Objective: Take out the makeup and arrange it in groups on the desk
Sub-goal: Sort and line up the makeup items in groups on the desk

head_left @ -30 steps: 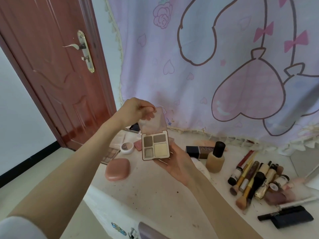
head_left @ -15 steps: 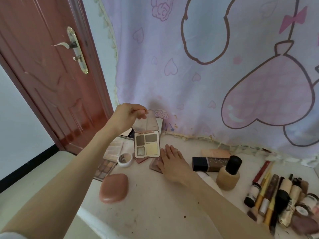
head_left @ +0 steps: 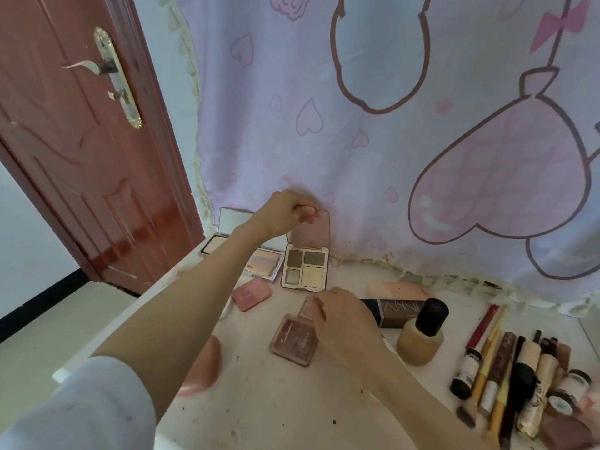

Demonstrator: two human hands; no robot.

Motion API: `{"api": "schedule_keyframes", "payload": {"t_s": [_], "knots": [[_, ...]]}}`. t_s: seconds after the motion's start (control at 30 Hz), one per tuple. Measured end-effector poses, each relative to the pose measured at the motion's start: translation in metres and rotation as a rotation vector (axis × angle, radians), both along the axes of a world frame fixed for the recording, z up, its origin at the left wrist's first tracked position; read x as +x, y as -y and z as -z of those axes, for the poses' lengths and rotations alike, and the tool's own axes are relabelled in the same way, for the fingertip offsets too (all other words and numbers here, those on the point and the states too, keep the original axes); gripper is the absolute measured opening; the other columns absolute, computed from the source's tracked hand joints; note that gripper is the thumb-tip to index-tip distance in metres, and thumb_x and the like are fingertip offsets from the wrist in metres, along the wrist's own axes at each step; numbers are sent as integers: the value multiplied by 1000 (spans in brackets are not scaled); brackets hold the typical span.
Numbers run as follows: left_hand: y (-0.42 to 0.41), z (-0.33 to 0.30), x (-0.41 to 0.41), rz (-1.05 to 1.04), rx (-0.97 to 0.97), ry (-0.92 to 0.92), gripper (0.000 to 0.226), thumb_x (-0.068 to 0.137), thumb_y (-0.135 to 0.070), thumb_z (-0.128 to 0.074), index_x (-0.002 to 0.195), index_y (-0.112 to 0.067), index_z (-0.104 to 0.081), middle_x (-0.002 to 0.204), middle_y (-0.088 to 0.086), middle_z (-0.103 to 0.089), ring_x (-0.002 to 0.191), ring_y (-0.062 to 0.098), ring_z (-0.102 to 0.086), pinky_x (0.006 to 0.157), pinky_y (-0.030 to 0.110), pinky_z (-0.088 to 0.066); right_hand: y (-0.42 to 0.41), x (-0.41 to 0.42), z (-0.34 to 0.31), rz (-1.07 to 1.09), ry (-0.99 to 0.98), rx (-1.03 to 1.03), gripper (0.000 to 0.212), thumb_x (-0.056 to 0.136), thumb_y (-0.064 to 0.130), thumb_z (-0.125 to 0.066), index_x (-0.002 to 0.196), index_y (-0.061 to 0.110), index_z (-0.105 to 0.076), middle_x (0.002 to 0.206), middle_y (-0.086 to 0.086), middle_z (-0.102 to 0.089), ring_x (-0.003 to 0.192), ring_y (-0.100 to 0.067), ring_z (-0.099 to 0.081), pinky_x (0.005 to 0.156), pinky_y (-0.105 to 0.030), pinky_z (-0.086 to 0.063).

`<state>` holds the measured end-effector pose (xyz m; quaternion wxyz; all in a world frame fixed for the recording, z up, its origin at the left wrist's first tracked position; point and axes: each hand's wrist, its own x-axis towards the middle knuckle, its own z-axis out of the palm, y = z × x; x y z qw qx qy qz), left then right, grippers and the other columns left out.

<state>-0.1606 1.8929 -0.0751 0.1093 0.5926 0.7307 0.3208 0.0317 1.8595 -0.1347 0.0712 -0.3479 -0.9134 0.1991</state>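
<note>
Left hand: the left hand (head_left: 285,212) is pinching the raised pink lid of the four-pan palette (head_left: 305,266), fingers curled over its top edge.
Four-pan palette: lying open on the desk (head_left: 266,404), just before the curtain (head_left: 389,125).
Right hand: the right hand (head_left: 344,326) is resting in front of the palette — fingertips bending onto a small clear compact (head_left: 306,308).
Brown compact (head_left: 293,339): lying shut, nearer than the palette, beside the right hand.
Foundation bottle (head_left: 422,336): standing upright, right of the palette.

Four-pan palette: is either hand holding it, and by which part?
The left hand pinches the four-pan palette by its open lid's top edge. The right hand is off it, on a small compact.
</note>
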Motion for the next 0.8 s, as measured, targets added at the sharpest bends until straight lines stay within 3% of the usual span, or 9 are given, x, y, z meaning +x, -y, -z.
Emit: {"api": "schedule_keyframes", "payload": {"t_s": [0.1, 0.2, 0.43, 0.53, 0.67, 0.8], "knots": [[-12, 5, 2, 16, -10, -29, 20, 92, -9, -52, 96, -4, -71, 87, 8, -71, 67, 3, -54, 76, 15, -42, -4, -5, 7, -23, -10, 41, 34, 100, 31, -32, 124, 14, -50, 128, -1, -44, 113, -15, -44, 90, -27, -41], [-20, 10, 2, 21, -9, -23, 19, 91, -8, -53, 97, -5, -71, 85, 6, -70, 65, -5, -52, 73, 8, -39, -5, -10, 15, -37, 60, 9, 42, 100, 34, -32, 134, 11, -40, 141, -5, -36, 126, -20, -37, 101, -29, -34], [-28, 26, -1, 9, -55, -48, 18, 89, -8, -56, 97, -10, -72, 80, -5, -62, 82, 8, -56, 83, 13, -36, -4, -16, 25, -78, 184, -12, 61, 100, 45, -26, 148, 7, -19, 157, -9, -12, 143, -23, -17, 116, -32, -13], [-29, 28, -3, 7, -74, -41, 18, 88, -4, -56, 97, -6, -72, 85, 2, -65, 83, 9, -56, 79, 2, -34, -4, -16, 27, -94, 177, -13, 64, 99, 47, -25, 149, 7, -15, 157, -9, -9, 144, -21, -12, 116, -30, -9], [-35, 41, -9, -55, -73, -71, 20, 85, -6, -60, 95, -16, -74, 100, 0, -67, 103, 22, -56, 103, 29, -33, -4, -17, 29, -115, 174, -13, 65, 99, 48, -24, 149, 7, -13, 158, -8, -8, 145, -20, -10, 116, -29, -5], [-36, 42, -5, -87, 2, -94, 19, 84, -7, -61, 95, -14, -74, 104, 2, -68, 104, 20, -57, 100, 29, -36, -5, -17, 29, -111, 188, -2, 65, 99, 48, -23, 149, 7, -12, 158, -9, -8, 145, -21, -9, 116, -30, -4]]}}
